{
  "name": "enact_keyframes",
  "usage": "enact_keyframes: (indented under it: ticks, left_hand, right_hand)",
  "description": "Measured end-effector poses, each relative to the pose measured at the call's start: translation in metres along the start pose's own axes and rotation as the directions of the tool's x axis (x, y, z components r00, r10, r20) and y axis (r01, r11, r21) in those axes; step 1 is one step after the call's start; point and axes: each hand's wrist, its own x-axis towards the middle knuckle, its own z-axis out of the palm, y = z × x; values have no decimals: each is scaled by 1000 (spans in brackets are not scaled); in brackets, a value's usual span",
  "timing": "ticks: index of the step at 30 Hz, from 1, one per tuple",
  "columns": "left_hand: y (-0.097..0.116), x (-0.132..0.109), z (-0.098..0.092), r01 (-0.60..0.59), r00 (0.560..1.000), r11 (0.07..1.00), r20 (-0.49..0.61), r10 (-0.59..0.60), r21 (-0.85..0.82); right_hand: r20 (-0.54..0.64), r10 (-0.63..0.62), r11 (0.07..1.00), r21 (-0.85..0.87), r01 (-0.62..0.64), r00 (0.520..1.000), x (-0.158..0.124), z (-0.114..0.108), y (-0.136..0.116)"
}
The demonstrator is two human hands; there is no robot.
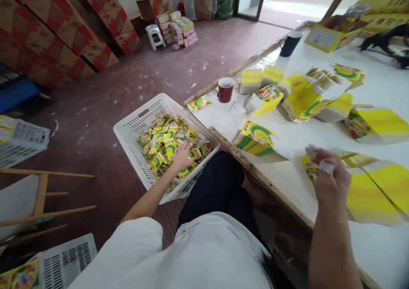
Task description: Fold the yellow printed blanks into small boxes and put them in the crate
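Note:
My left hand (182,156) reaches into a white plastic crate (129,133) on the floor, fingers stretched out over a heap of small yellow-and-green packets (164,141). Over the table (287,182), my right hand (332,178) is closed, its fingers curled and white wraps on some of them. What it holds, if anything, is hidden. Beside and beneath the right hand lie stacks of flattened yellow cartons (373,191). An upright bundle of yellow-and-green cartons (257,138) stands near the table's edge, between my hands.
A red mug (225,90) and a dark mug (290,44) stand along the table's wooden rim. More carton stacks (302,95) lie behind. At left are a wooden-legged chair (41,193) and another crate (68,259). Large cardboard boxes (60,21) line the wall.

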Motion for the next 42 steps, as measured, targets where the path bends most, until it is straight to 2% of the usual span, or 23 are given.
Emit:
enact_keyframes:
  ticks: [1,4,6,8,11,14,16,18,21,23,26,28,31,34,38,40,42]
  left_hand:
    - [-10,-13,2,-27,997,999,72,25,25]
    - [-32,-37,2,-110,967,991,237,89,77]
    - [-43,-36,-5,-138,954,984,284,101,114]
    - [-51,-19,-19,-135,957,975,279,82,175]
    - [-59,27,-49,-49,987,946,160,-3,319]
    - [-58,76,-78,142,990,887,-60,-129,439]
    - [-55,97,-86,244,969,847,-156,-192,473]
    - [-51,101,-81,275,961,824,-175,-215,496]
    - [-47,73,-53,178,983,824,-60,-173,537]
    - [-46,40,-29,43,987,832,104,-120,552]
    - [-50,-7,-1,-152,940,837,338,-42,526]
    - [-54,-25,5,-230,908,831,418,-3,506]
    - [-62,-25,0,-275,891,812,454,14,516]
    - [-71,-6,-16,-231,913,771,405,-38,594]
    - [-81,30,-53,7,960,662,180,-214,750]
    - [-86,47,-75,164,948,596,40,-315,786]
    - [-91,59,-91,286,915,546,-56,-398,787]
  right_hand:
    - [-49,19,1000,-5,-19,999,-15,-3,-1]
    - [-71,-31,994,-105,24,997,-55,-7,-6]
    - [-32,-48,986,-162,42,998,-76,-8,-3]
    - [34,-5,979,-204,11,999,-93,-7,5]
    - [71,52,967,-252,-32,996,-107,-5,21]
    - [80,59,961,-276,-35,995,-111,-2,29]
    - [89,50,962,-271,-24,995,-110,0,30]
    - [109,24,960,-279,7,994,-108,3,28]
    - [160,-21,940,-333,74,987,-109,6,24]
    - [199,-31,924,-369,104,979,-111,7,20]
    - [251,-40,904,-404,143,967,-113,8,16]
    - [275,-53,888,-427,171,960,-113,7,15]
    - [282,-72,863,-464,201,957,-112,8,16]
    - [277,-106,836,-494,236,955,-113,12,17]
    - [240,-149,782,-565,263,959,-115,22,12]
    - [204,-163,763,-594,254,965,-115,27,9]
    - [171,-170,756,-610,240,971,-115,29,7]
